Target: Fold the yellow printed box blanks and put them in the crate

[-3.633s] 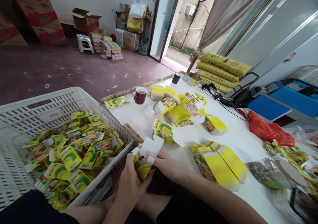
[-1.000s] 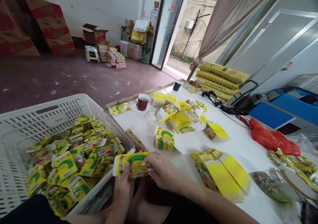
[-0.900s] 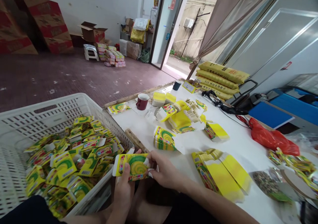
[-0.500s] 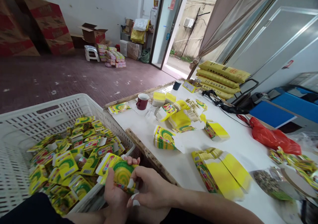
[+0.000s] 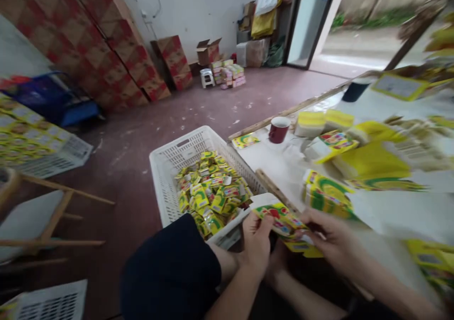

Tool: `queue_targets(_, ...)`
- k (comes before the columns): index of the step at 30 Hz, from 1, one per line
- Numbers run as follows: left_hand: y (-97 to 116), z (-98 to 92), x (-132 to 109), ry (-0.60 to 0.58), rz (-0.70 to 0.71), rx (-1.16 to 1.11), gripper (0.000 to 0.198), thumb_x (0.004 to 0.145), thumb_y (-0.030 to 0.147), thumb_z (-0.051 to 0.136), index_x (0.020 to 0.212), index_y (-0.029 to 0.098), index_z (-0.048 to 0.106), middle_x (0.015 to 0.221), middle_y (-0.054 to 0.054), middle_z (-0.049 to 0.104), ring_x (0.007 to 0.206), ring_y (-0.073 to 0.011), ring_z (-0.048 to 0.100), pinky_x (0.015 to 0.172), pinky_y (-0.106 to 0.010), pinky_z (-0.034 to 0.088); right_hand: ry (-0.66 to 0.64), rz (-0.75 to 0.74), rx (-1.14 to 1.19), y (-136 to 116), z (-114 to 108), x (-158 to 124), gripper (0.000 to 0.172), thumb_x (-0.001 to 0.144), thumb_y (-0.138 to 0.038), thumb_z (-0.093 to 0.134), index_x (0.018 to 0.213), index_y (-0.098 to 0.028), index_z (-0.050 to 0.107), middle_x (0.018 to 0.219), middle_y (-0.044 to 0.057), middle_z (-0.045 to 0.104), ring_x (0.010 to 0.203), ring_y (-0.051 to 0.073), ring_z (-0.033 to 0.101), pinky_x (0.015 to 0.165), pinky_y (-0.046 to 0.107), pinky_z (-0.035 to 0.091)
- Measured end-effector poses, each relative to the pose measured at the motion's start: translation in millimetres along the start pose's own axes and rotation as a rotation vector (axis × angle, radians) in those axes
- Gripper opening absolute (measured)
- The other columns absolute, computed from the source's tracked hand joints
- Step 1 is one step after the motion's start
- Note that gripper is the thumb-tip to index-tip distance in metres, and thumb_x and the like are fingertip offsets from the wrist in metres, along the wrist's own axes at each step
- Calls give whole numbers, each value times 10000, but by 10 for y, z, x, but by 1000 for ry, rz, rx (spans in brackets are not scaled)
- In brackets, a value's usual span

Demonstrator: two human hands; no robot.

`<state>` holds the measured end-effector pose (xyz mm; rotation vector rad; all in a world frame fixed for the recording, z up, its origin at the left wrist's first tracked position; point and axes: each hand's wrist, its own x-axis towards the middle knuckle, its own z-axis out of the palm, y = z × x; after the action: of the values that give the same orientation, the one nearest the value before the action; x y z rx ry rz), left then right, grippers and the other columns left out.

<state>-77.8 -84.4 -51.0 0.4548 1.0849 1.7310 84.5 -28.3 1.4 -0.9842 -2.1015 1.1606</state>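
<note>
Both hands grip one small yellow and green printed carton [image 5: 288, 226] in front of my lap. My left hand [image 5: 258, 242] pinches its left end with the thumb on top. My right hand [image 5: 328, 237] closes its fingers on the right end. A white plastic crate [image 5: 166, 168] full of similar folded cartons [image 5: 209, 194] stands just left of my hands, beside the white table [image 5: 376, 206]. A stack of flat cartons [image 5: 326, 194] lies on the table right above my right hand. The right side of the view is smeared by motion.
A dark red mug [image 5: 278, 129] and more yellow carton stacks [image 5: 369, 159] sit on the table. Red cardboard boxes [image 5: 106, 50] line the left wall. A wooden frame [image 5: 53, 216] and another white crate [image 5: 53, 154] stand on the floor at left. A doorway [image 5: 319, 22] opens at the back.
The view has swung left and pulled back, showing the floor and boxes at left. Both hands still hold the carton, now turned flatter and lower right of the crate.
</note>
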Motion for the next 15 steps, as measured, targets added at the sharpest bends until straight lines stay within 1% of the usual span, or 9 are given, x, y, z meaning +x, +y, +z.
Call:
queue_targets(2,90,-35,46,-1,80,25,390,846,512,758,1044,180,702,1018,-81,759,960,-211,707,936,-355,555,129,-115,-153,60,-127,9,137,967,-274,538,872,-253,633,772,11,674,684,188,634,602,290,506)
queue_targets(4,241,-80,69,7,225,93,534,848,583,733,1222,216,631,1188,-105,727,1137,-248,683,1066,-418,506,247,-292,-395,23,-266,19,152,953,-195,518,943,-274,647,839,31,709,764,221,661,656,330,524)
queue_targets(6,409,-114,64,-63,319,251,753,756,632,800,1345,236,549,1352,-131,653,1311,-297,599,1187,-484,407,259,-485,-638,-92,-364,27,248,926,-120,494,1013,-283,659,912,43,739,849,248,666,734,374,524)
queue_targets(8,537,-111,30,-245,262,463,1052,571,576,942,1444,229,469,1509,-159,529,1442,-358,476,1243,-533,330,169,-644,-779,-225,-379,25,322,907,-66,463,1049,-274,664,933,31,753,883,247,664,824,399,516)
queue_targets(9,574,-92,5,-353,190,562,1163,496,526,986,1477,224,438,1545,-166,492,1462,-380,447,1244,-553,326,116,-704,-803,-276,-355,19,347,902,-45,444,1050,-268,664,937,21,756,894,239,664,883,407,507)
queue_targets(10,590,-63,-21,-448,108,642,1208,460,485,1006,1488,220,429,1540,-167,498,1446,-391,464,1227,-564,353,86,-745,-807,-306,-315,8,370,898,-26,427,1055,-265,663,948,13,757,916,233,666,953,416,492)
queue_targets(12,573,11,-74,-540,-25,727,1084,514,458,990,1439,217,477,1413,-140,615,1314,-364,585,1145,-546,456,112,-746,-791,-298,-215,-23,399,903,-24,428,1117,-270,657,1026,22,747,1016,245,662,1081,463,444)
queue_targets(13,550,51,-99,-532,-54,742,970,563,456,968,1385,215,514,1318,-114,672,1223,-336,639,1091,-518,504,169,-695,-766,-265,-168,-39,394,915,-58,455,1188,-271,641,1114,49,730,1098,273,649,1111,504,432)
queue_targets(15,500,123,-147,-456,-45,738,827,608,437,946,1293,206,544,1195,-77,716,1100,-291,679,1006,-460,553,316,-491,-646,-187,-98,-59,457,933,-208,551,1387,-261,542,1328,128,638,1276,367,578,1115,592,445)
